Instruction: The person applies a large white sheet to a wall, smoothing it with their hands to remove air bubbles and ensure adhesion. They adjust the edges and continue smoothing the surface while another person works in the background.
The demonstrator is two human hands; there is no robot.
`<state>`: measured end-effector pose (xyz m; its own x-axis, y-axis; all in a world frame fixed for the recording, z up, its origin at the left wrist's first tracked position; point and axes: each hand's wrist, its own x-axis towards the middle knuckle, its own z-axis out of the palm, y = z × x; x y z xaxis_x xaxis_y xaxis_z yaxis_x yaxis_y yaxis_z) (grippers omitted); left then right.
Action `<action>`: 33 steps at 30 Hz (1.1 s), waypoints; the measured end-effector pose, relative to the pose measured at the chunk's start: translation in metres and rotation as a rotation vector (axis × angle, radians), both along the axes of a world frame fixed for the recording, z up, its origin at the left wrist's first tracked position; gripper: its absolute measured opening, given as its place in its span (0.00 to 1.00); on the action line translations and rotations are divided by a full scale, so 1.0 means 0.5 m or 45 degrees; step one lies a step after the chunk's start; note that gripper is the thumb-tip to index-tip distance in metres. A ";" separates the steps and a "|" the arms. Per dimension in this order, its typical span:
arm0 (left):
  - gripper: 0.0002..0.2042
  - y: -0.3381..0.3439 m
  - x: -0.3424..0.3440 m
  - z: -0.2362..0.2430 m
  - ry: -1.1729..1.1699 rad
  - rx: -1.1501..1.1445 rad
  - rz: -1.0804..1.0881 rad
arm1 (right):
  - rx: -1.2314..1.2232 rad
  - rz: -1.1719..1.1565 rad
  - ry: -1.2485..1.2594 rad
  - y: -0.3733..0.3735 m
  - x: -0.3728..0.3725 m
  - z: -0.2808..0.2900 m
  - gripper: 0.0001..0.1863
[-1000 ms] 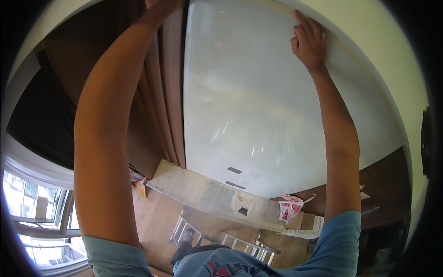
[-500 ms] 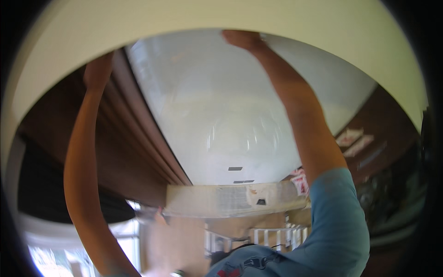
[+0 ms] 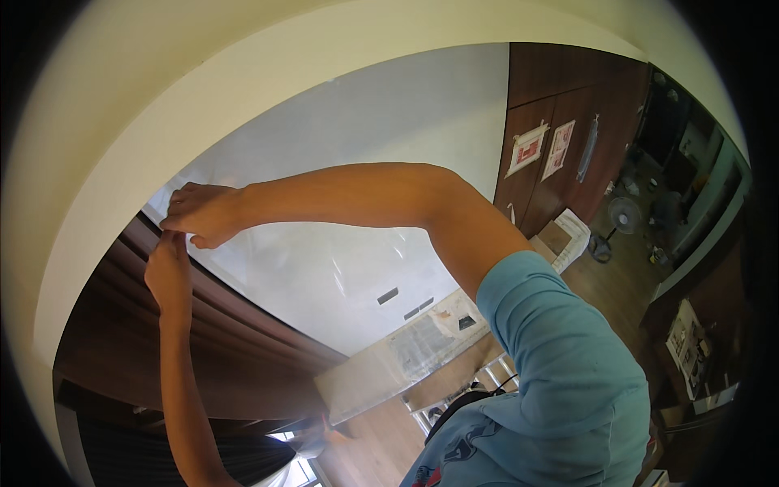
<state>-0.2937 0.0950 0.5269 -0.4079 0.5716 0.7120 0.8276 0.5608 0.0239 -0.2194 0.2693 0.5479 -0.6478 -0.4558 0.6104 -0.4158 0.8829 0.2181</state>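
Both my arms reach up to the left, to the top of a large pale wall point(image 3: 341, 243), close under the cream ceiling edge point(image 3: 243, 89). My right hand point(image 3: 209, 215) is closed, its fingers curled down over the tips of my left hand. My left hand point(image 3: 169, 272) is just below it, its fingers pressed together and touching the right. What they pinch, if anything, is hidden between them. Faint shiny streaks beside the right hand look like clear film or a glossy surface; I cannot tell which. Brown pleated curtains point(image 3: 235, 316) hang beside my left hand.
A long covered ledge point(image 3: 365, 381) runs along the wall's foot, near a metal ladder point(image 3: 418, 414). Dark wooden cabinets point(image 3: 560, 101) with taped-on sheets stand to the right. Beyond them is a standing fan point(image 3: 623, 215) on the wooden floor point(image 3: 600, 280).
My right hand has moved left from the top middle of the wall to meet my left hand. The view has tilted, bringing more of the cabinets and floor into sight.
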 end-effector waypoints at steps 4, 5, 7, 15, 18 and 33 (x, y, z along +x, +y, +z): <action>0.13 0.017 0.010 -0.013 0.039 0.041 -0.076 | -0.078 -0.215 -0.263 0.010 -0.009 0.018 0.15; 0.13 0.020 0.011 -0.017 0.038 0.060 -0.101 | -0.144 -0.189 -0.252 0.010 -0.013 0.021 0.14; 0.13 0.022 0.013 -0.025 0.043 0.021 -0.093 | -0.272 -0.238 -0.311 0.018 -0.014 0.020 0.14; 0.14 0.020 0.017 -0.033 -0.096 -0.009 -0.077 | -0.016 -0.338 -0.180 0.015 -0.050 0.010 0.16; 0.14 0.020 -0.003 -0.038 -0.232 0.035 -0.142 | -0.130 -0.319 -0.146 0.008 -0.040 0.006 0.14; 0.14 -0.004 -0.132 -0.102 -0.753 0.565 -0.483 | 0.221 0.021 0.278 0.068 0.038 -0.007 0.07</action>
<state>-0.3595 0.0928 0.4760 -0.6221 0.4620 0.6321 0.7398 0.0823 0.6678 -0.2004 0.3032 0.5444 -0.5012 -0.5749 0.6468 -0.3560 0.8182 0.4515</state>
